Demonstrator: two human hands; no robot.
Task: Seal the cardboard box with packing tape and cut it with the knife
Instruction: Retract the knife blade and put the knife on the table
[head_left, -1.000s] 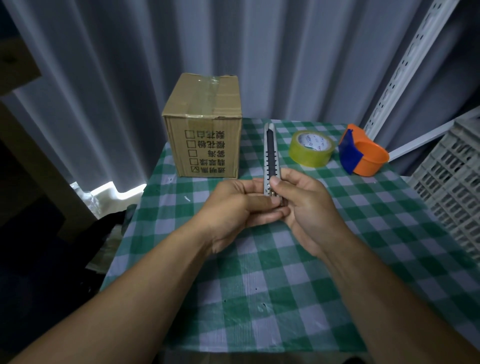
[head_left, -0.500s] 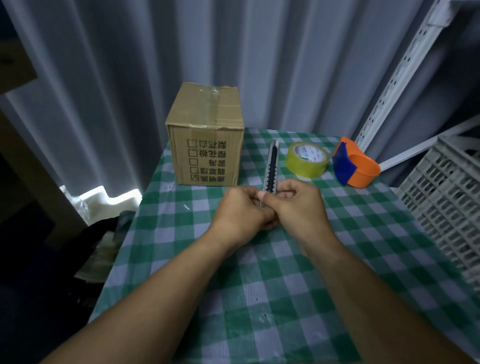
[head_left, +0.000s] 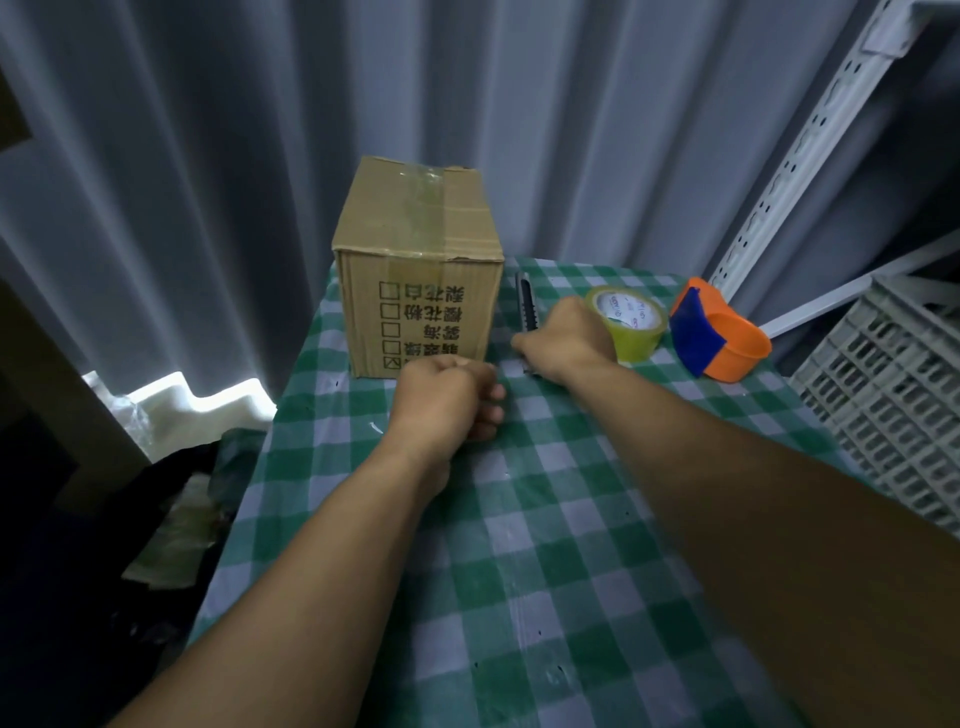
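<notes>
The cardboard box (head_left: 415, 270) stands at the far left of the table, clear tape running over its closed top and down its front. Just right of it lies the grey utility knife (head_left: 526, 301), lengthways on the cloth. My right hand (head_left: 566, 338) is shut on the knife's near end, beside the yellowish roll of packing tape (head_left: 631, 322). My left hand (head_left: 447, 400) is curled into a loose fist in front of the box, holding nothing.
An orange and blue tape dispenser (head_left: 719, 338) sits right of the roll. The green checked tablecloth (head_left: 519, 545) covers the table. A grey plastic crate (head_left: 893, 395) stands off the right edge, a perforated metal upright (head_left: 789, 156) behind. Curtains hang at the back.
My hands have parted. The right hand carried the knife forward and down onto the cloth next to the box; the left hand let go of it and drew back into a fist.
</notes>
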